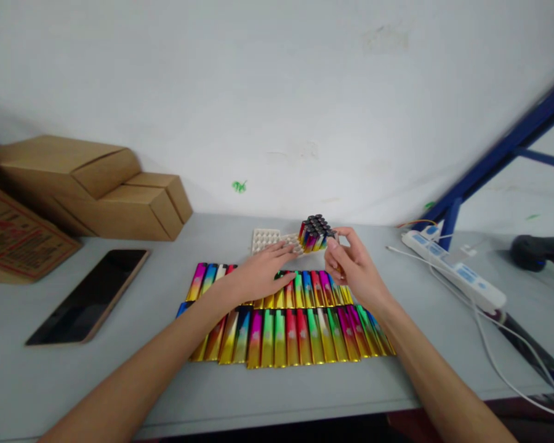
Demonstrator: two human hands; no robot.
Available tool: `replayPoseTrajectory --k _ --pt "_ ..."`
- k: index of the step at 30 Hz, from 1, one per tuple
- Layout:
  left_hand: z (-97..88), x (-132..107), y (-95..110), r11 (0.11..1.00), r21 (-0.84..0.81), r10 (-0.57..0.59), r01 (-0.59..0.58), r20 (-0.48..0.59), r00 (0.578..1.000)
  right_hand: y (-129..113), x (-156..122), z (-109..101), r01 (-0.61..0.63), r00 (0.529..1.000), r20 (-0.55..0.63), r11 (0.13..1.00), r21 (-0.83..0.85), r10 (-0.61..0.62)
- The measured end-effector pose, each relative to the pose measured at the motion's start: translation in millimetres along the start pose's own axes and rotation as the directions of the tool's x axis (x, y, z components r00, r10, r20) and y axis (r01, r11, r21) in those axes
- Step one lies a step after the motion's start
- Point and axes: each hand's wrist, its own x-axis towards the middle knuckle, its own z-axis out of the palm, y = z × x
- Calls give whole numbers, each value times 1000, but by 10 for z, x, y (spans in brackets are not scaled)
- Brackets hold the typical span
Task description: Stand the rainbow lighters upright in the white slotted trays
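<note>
Two rows of shiny, many-coloured lighters [300,335] lie side by side on the table in front of me. Behind them is a white tray [266,237] with a grid of small pockets. Upright lighters [314,232], dark tops up, stand packed together at its right end. My left hand [263,274] is open and stretched out, its fingertips at the tray's front part and its palm over the back row. Beside the standing lighters, my right hand [351,261] is closed on a lighter, mostly hidden by the fingers.
A dark-screened phone [90,298] lies on the left, with brown cardboard boxes [87,184] behind it. On the right are a white power strip [455,271], a white cable [484,344] and a black device [535,252]. A blue metal frame [493,157] rises there against the wall.
</note>
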Motion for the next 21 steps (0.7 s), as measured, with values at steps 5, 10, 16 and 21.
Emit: replayPoseTrajectory --k 5,10,16,21 --pt "-7 6 5 1000 -2 -16 16 22 1000 87 -9 35 136 982 -56 886 -444 -180" --pt "-4 6 8 1000 15 -22 21 28 999 96 -21 41 146 965 -62 718 -680 -256" --pt "-4 6 11 1000 10 -16 16 21 1000 67 -46 44 114 975 -56 705 -700 -214" --pt "-7 6 14 1000 13 -15 15 21 1000 56 -60 62 90 983 -58 735 -672 -173"
